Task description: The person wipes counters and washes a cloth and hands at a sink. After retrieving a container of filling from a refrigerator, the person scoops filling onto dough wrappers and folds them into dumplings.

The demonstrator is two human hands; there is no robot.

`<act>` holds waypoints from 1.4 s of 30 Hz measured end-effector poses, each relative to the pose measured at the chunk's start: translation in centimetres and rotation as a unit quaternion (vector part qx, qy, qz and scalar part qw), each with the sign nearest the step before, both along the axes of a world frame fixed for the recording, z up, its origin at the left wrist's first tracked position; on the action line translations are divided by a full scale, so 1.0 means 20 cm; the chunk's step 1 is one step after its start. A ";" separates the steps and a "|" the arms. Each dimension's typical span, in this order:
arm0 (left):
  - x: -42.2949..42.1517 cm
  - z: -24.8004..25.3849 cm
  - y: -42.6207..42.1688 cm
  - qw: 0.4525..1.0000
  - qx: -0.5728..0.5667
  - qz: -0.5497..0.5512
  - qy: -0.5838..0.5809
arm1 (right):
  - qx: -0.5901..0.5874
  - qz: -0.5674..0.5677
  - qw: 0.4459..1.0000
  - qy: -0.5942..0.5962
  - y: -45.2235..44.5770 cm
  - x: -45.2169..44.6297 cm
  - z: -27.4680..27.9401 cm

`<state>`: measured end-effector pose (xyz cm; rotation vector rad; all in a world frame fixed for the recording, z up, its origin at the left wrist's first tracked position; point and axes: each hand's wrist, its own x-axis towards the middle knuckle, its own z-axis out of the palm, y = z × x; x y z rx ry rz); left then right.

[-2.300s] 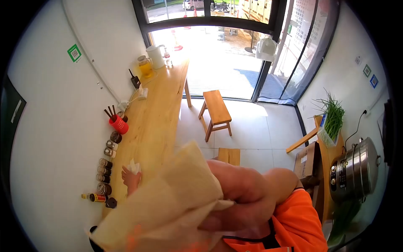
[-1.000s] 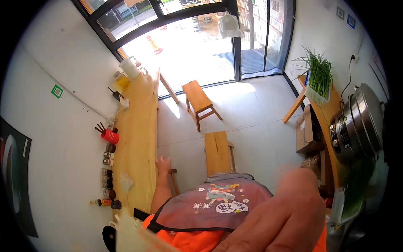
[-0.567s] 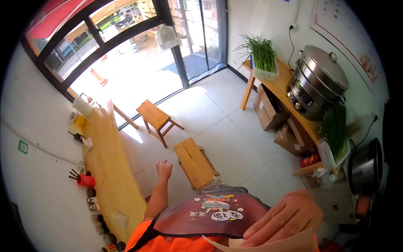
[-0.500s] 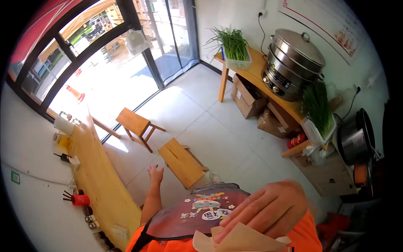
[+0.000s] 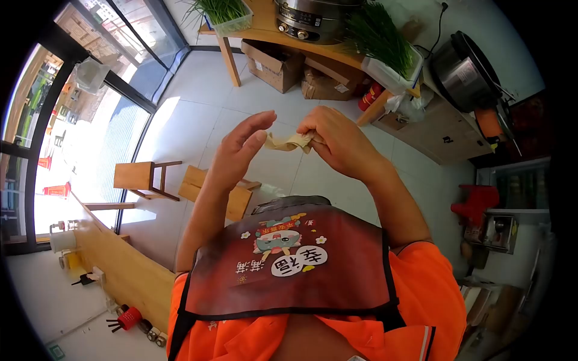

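Observation:
Pinched in my right hand (image 5: 340, 141) is a crumpled, beige paper napkin (image 5: 288, 143), held in front of my chest; part of it is hidden by the fingers. Its free end reaches across to the thumb of my left hand (image 5: 239, 150). That hand is raised, palm turned inward, with a gap between thumb and fingers. Below both hands lies the dark red apron (image 5: 343, 259) with a cartoon print, worn over an orange shirt (image 5: 427, 289).
Two wooden stools (image 5: 133, 175) (image 5: 232, 204) stand left of centre. A long wooden counter (image 5: 120, 253) runs along the lower left. Ahead, a wooden table (image 5: 265, 25) bears greens and a steamer (image 5: 319, 21), with cardboard boxes (image 5: 271, 66) beneath. A dark pot (image 5: 463, 72) is at right.
The view has turned rightward. Both hands have risen and come closer together in front of the apron. The paper, spread wide before, is now crumpled into a narrow strip in my right hand.

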<state>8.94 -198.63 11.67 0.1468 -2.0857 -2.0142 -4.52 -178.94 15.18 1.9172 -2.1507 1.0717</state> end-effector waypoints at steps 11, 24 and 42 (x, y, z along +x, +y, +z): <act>-0.85 -0.04 1.00 0.948 0.162 -0.254 -0.102 | -0.124 -0.274 0.939 -0.167 0.92 -0.37 -0.22; -1.56 -0.14 1.50 0.813 0.059 -0.534 -0.224 | -0.482 -0.128 0.796 -0.343 1.60 -0.37 0.29; -2.25 -0.67 1.65 0.713 -0.264 -0.616 -0.204 | -0.638 -0.149 0.707 -0.266 1.14 -0.55 0.65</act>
